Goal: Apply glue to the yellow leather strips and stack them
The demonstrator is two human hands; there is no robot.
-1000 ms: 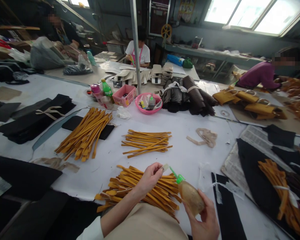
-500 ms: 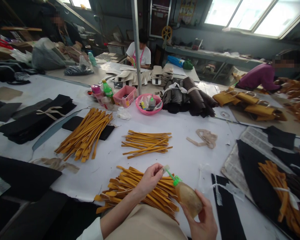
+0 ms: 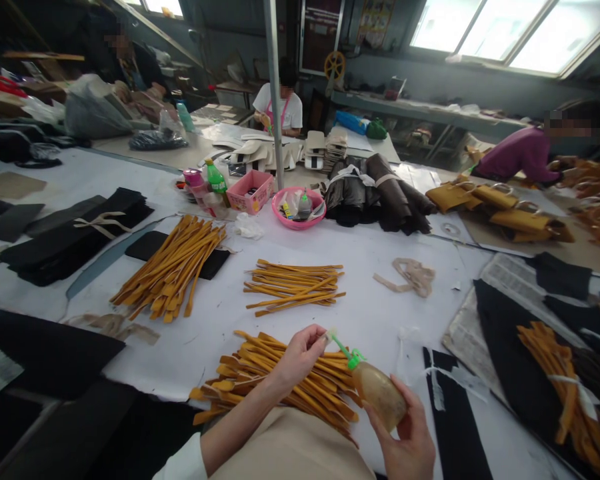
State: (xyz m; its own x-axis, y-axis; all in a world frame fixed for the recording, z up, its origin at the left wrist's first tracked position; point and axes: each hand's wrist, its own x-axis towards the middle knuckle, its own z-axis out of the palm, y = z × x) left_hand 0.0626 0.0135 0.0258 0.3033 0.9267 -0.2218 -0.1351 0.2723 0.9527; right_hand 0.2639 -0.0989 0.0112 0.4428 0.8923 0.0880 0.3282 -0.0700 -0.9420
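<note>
right hand (image 3: 411, 430): thumb and fingers clamped around the lower body of a bottle (image 3: 383, 395), right of centre, lower frame. left hand (image 3: 305, 352): fingertips pinched together on a small pale piece (image 3: 332, 333), lower centre.

change: a second ago the green nozzle (image 3: 341, 345) stood just beside the piece; the bottle has since shifted a little to the left, and the tip now overlaps the piece. contact itself too small to confirm. meaning, as judged: bottle and piece have been brought together, with the work at the tip in hand.

bottle: rounded, see-through, brownish and cloudy, tilted, green cap and nozzle pointing to upper left. piece: flat, whitish, partly hidden by fingers.

beneath the left arm: pile of tan straps (image 3: 253, 365), loosely stacked. above it, mid-frame: smaller bunch of straps (image 3: 295, 280) on the white table (image 3: 360, 293). left of that: another heap of straps (image 3: 173, 267). lower right: black strip (image 3: 457, 420).
</note>
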